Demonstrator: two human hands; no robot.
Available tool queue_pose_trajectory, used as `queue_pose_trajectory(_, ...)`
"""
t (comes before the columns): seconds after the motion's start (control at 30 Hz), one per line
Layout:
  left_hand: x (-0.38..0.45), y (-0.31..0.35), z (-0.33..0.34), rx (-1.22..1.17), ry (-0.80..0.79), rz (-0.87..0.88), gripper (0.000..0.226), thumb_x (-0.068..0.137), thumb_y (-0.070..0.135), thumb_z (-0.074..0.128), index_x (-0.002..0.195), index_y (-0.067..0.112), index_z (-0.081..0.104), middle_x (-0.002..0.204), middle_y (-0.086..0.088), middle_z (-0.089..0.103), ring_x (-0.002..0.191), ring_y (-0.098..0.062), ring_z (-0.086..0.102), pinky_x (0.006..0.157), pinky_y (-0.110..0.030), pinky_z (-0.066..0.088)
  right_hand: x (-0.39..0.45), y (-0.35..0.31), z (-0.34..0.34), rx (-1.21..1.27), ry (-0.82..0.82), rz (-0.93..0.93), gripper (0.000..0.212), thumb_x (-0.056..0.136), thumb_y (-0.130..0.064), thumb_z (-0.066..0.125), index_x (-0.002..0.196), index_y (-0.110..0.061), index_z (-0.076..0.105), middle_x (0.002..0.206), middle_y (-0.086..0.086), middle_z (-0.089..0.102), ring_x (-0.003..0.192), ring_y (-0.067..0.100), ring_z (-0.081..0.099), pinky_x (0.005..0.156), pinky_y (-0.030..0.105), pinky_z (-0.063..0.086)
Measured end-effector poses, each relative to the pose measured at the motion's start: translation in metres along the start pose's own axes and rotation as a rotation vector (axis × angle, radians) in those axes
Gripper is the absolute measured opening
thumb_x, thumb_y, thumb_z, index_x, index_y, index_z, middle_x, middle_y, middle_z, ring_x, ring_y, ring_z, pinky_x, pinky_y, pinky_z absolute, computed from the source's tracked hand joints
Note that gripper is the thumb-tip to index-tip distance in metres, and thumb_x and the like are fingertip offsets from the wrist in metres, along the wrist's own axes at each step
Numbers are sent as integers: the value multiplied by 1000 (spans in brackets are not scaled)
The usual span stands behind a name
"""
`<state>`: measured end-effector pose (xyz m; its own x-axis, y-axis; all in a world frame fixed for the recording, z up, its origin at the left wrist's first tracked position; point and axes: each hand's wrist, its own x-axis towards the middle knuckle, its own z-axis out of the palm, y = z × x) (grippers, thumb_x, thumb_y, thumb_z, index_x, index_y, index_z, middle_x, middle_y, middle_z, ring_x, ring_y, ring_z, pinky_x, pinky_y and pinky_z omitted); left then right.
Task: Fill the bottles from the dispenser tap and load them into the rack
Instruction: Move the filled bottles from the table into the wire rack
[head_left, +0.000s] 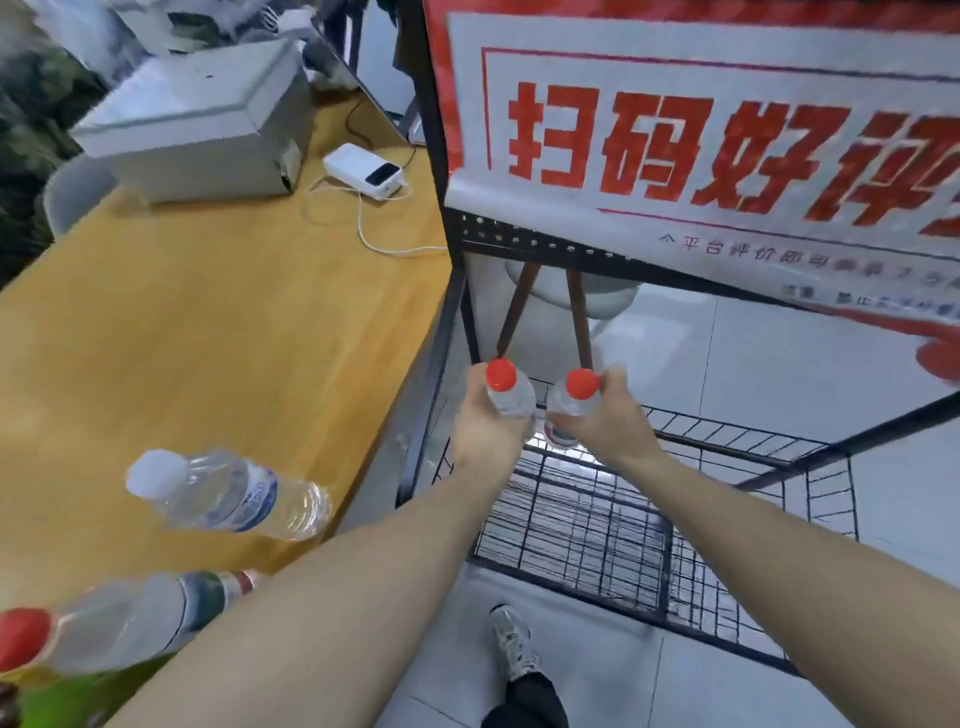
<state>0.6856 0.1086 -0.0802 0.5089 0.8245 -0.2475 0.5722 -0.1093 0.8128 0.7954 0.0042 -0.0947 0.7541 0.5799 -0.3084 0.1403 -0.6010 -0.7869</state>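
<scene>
My left hand (485, 426) grips a clear bottle with a red cap (506, 387). Right beside it, my right hand (608, 423) grips a second red-capped bottle (576, 395). Both bottles are upright and held side by side over the black wire rack (571, 525), above its upper wire shelf. On the wooden table (208, 338) at my left stand a clear bottle with a white cap (228, 493) and, at the bottom left, a red-capped bottle (119, 623), blurred by closeness. No dispenser tap shows in this view.
A red and white banner (701, 145) hangs on the rack's frame. A grey box (202, 119) and a white power bank with cable (363, 176) lie on the table's far part. A chair (571, 296) stands behind the rack. My shoe (511, 644) is on the tiled floor.
</scene>
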Motion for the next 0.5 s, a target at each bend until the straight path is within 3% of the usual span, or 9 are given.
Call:
queue_pose_trajectory(0.03, 5, 0, 3, 12, -11, -12, 35, 85, 14, 69, 103, 27, 43, 79, 11, 57, 69, -4, 55, 50, -7, 39, 4, 5, 2, 20, 6, -2, 60, 75, -32, 85, 105, -12, 37, 88, 1, 60, 76, 17, 60, 68, 34, 48)
queue_pose_trajectory(0.13, 19, -3, 13, 64, -8, -22, 30, 87, 17, 68, 104, 27, 44, 73, 12, 53, 60, 2, 46, 43, -3, 34, 11, 14, 3, 51, 6, 1, 54, 77, -25, 84, 104, -11, 39, 83, -1, 60, 70, 8, 58, 56, 18, 44)
queue_pose_trajectory(0.23, 28, -12, 24, 121, 12, 19, 32, 85, 19, 72, 104, 26, 48, 94, 9, 51, 73, 14, 45, 51, -3, 33, 14, 20, 7, 69, 5, -7, 53, 77, -26, 83, 105, -13, 41, 85, -3, 63, 73, 9, 62, 58, 20, 46)
queue_pose_trajectory(0.3, 31, -18, 29, 147, 9, 34, 32, 83, 19, 73, 107, 23, 51, 106, 5, 50, 80, 26, 37, 56, -3, 32, 13, 21, 9, 78, -10, -15, 52, 78, -28, 84, 107, -11, 44, 86, -3, 65, 73, 3, 62, 54, 13, 45)
queue_pose_trajectory(0.43, 37, -20, 36, 106, 19, 33, 33, 85, 22, 73, 104, 30, 48, 107, 7, 46, 80, -2, 45, 58, -12, 29, 19, 22, 9, 100, -13, -26, 54, 76, -29, 85, 107, -13, 44, 89, -8, 63, 71, -3, 61, 53, 6, 42)
queue_pose_trajectory(0.5, 39, -21, 39, 82, 23, 31, 31, 85, 21, 73, 107, 27, 52, 107, 8, 45, 78, -3, 46, 59, -14, 30, 21, 22, 9, 103, -18, -23, 55, 77, -30, 85, 107, -15, 43, 90, -8, 63, 75, -1, 61, 52, 8, 42)
